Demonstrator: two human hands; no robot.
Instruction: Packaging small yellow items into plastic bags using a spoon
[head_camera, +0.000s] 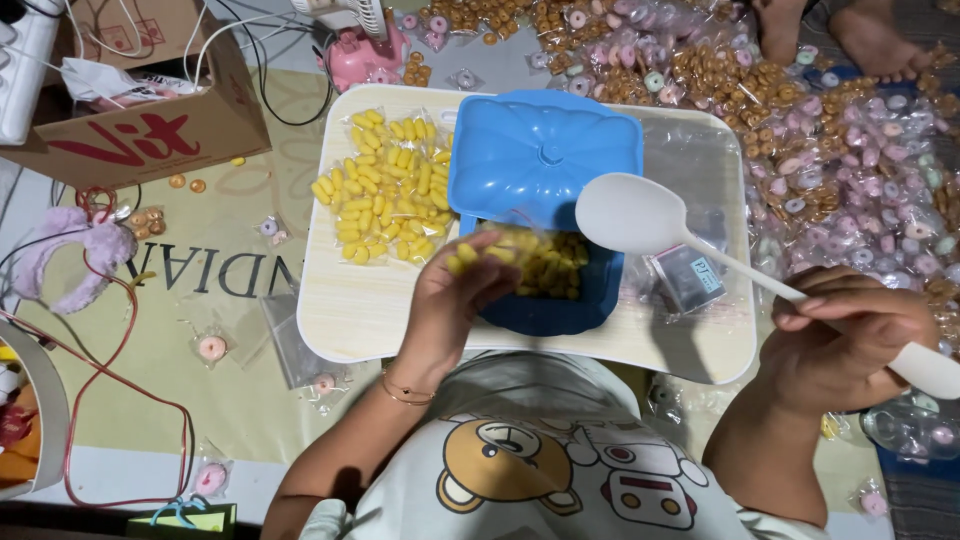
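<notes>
Yellow candies, a blue tub and a white spoon over a small table

The blue plastic tub (545, 300) sits on the pale lap table (350, 310), holding loose yellow candies (560, 265); its blue lid (540, 150) lies tilted across the far half, leaving the near part uncovered. The left hand (450, 305) is at the tub's near left rim, fingers pinched together on a small clear bag of yellow candies (490, 255). The right hand (845, 340) is well to the right, fingers clamped round the handle of a white plastic spoon (640, 215), whose empty bowl hovers above the tub's right edge. Left of the lid lies a flat clear packet of yellow candies (390, 185). Small clear sachets (690, 280) rest right of the tub. Beyond the table, a heap of clear bags with orange and pink ring sweets (800, 130) covers the floor. At upper left stands a brown cardboard box (150, 125) with red lettering
</notes>
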